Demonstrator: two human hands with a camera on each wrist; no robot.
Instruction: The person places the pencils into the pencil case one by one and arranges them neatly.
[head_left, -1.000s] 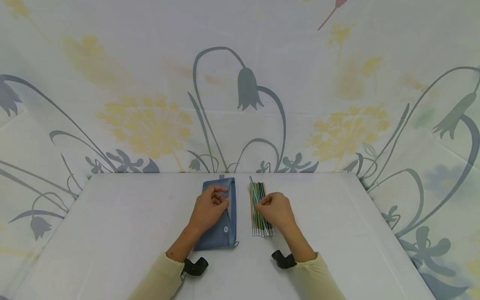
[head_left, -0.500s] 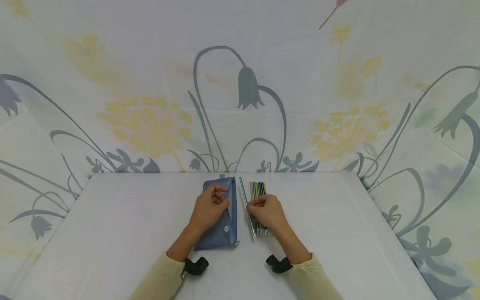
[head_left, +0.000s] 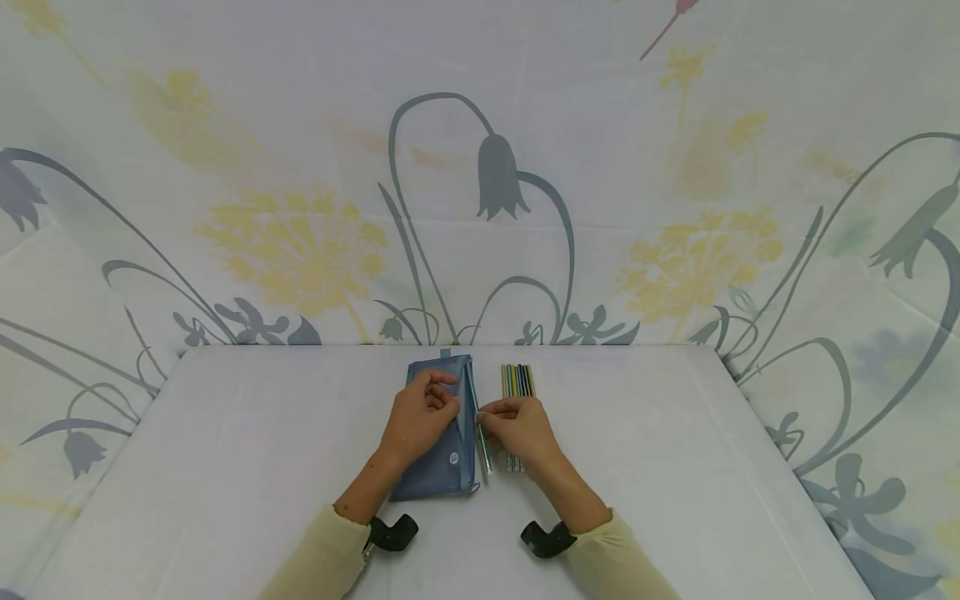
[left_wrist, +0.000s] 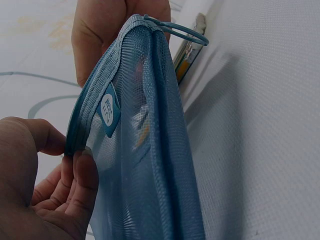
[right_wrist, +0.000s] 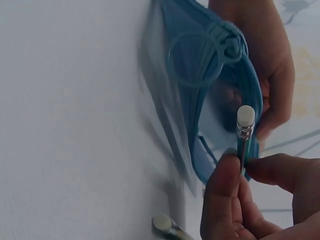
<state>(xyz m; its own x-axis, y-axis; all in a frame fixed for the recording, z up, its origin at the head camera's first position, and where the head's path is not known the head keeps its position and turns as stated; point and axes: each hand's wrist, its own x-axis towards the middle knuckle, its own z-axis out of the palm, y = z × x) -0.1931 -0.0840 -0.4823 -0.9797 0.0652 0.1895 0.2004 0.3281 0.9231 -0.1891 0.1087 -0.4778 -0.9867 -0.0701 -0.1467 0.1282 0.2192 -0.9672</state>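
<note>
A blue mesh zip pouch (head_left: 431,467) lies on the white table, its zipped side parted on the right. My left hand (head_left: 422,417) pinches the upper edge of that opening between thumb and fingers, as the left wrist view shows. Between thumb and fingertips my right hand (head_left: 519,427) holds a teal pencil (head_left: 483,450) with a white eraser (right_wrist: 246,115), alongside the pouch's open edge. In the right wrist view the pencil overlaps the pouch mouth (right_wrist: 212,120). Several striped pencils (head_left: 517,379) lie side by side under and behind the right hand.
A ring pull (left_wrist: 185,32) hangs at the pouch's near corner. The white table (head_left: 285,433) meets a flower-printed cloth backdrop (head_left: 315,167) behind. Black curved pieces (head_left: 395,532) sit at both wrists. Another pencil's eraser end (right_wrist: 162,223) shows low in the right wrist view.
My right hand has carried the pencil left, from over the row of pencils to the pouch's open side. The left hand stays in place, still pinching the pouch edge.
</note>
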